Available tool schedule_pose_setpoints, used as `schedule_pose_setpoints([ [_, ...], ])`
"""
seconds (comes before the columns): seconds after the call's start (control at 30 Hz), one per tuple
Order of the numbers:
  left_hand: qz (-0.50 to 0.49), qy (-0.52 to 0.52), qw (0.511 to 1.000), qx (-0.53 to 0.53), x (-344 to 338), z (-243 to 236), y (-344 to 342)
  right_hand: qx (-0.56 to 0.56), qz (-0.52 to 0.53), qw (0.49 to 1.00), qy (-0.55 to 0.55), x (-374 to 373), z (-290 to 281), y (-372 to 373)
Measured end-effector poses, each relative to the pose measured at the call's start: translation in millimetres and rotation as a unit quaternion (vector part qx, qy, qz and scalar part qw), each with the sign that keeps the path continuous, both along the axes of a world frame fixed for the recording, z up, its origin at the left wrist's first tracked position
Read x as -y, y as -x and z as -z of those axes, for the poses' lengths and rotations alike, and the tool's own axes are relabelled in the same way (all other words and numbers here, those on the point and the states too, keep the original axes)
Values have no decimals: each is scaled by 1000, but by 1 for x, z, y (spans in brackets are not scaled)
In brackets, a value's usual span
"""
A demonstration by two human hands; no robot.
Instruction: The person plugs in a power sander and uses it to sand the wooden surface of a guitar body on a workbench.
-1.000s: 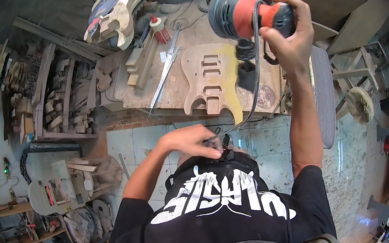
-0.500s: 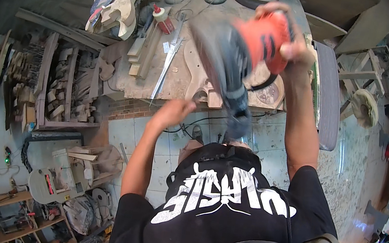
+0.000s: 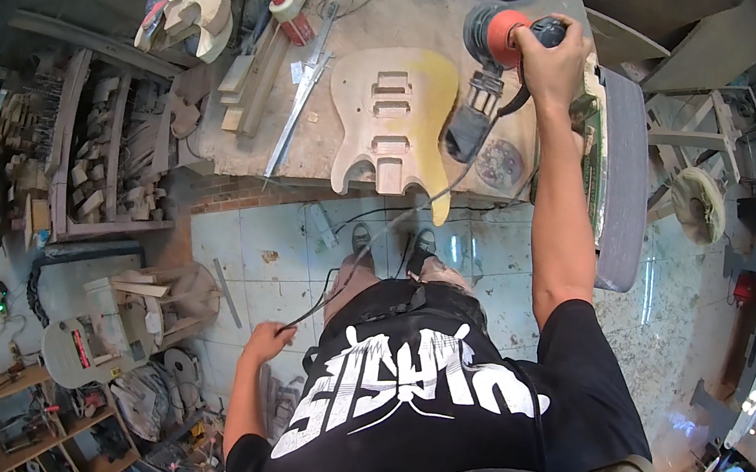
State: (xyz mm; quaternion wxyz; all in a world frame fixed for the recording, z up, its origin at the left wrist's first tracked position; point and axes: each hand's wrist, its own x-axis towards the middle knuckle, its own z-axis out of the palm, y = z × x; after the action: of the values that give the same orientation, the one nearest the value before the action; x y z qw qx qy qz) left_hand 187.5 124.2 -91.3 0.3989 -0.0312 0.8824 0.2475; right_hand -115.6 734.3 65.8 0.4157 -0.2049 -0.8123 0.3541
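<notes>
At the far right of the workbench [image 3: 244,150], my right hand [image 3: 552,67] is closed on an orange and black orbital sander [image 3: 503,38]. Its black dust box [image 3: 469,123] points toward me. From the sander a dark power cord [image 3: 355,272] runs across the bench edge and down to my left hand [image 3: 266,343]. That hand is low beside my hip, its fingers closed on the cord. Left of the sander lies a pale wooden electric guitar body [image 3: 430,95], yellow along its right side, with several routed cavities. Neither hand touches it.
Left on the bench are a red glue bottle [image 3: 293,20], a metal caliper [image 3: 296,111], wood strips [image 3: 249,85] and another guitar body [image 3: 198,14]. A grey padded panel [image 3: 622,185] stands along the bench's right side. A rack of wood offcuts [image 3: 119,139] is at left.
The sander, raised and blurred before, has moved away to the bench's far right in my right hand. My left hand has dropped from the bench edge toward my hip. The guitar body is uncovered.
</notes>
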Motion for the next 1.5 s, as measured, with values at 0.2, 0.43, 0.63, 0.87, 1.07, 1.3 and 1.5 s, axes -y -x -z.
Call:
schedule_pose_setpoints([
  [0.2, -215, 149, 934, -243, 98, 19, -103, 293, -56, 954, -31, 1, 50, 5],
  [0.43, -363, 248, 852, -285, 110, -37, -94, 380, -52, 923, -26, 0, 129, -19],
  [0.63, -332, 240, 873, -265, 114, -39, -99, 413, -52, 909, -22, -8, 168, -27],
  [0.87, -298, 126, 887, -330, 121, -5, -83, 378, -12, 898, -225, -14, 161, -35],
  [1.07, -170, -6, 915, -366, 67, -25, -35, 403, -449, 796, 54, 269, 40, -137],
  [1.3, -77, -152, 925, -340, 44, -3, -11, 513, -640, 561, -113, 438, 150, -273],
  [1.5, -184, -94, 937, -281, 144, 128, -68, 503, -565, 648, -94, 357, 175, -300],
])
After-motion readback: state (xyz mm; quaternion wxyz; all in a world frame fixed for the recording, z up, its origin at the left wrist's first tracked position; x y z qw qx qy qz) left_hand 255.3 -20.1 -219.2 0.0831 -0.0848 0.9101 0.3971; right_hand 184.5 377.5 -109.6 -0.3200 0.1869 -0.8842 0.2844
